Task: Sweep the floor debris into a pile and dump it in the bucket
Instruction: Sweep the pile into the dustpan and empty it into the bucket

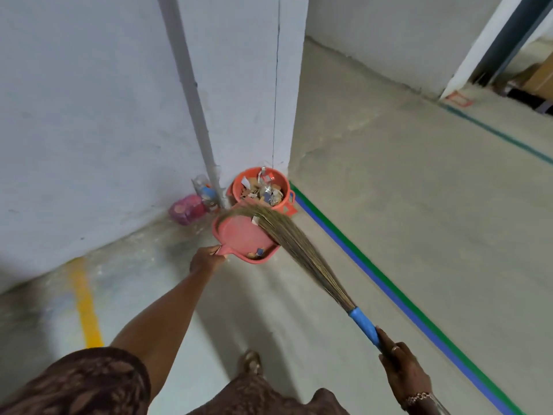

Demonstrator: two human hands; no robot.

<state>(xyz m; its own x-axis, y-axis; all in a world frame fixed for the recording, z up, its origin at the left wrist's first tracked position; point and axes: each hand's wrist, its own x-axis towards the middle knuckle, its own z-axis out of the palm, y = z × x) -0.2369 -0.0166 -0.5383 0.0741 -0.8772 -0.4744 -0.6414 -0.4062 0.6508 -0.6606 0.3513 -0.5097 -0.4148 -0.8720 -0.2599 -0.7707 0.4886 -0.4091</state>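
Dustpan (239, 236) up at centre frame, left hand (206, 259) wrapped round its handle, just below the orange bucket (236, 191). Right hand (401, 366), lower right, grips the broom (299, 250), bristles lying across the pan. Sweeping looks finished; a few scraps (257, 253) sit in the pan's near corner, undumped. Bucket's heaped with paper and wrappers.

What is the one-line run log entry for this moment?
left hand holds dustpan handle | right hand grips broom | bristles over dustpan | dustpan near bucket, few scraps inside | bucket holds debris
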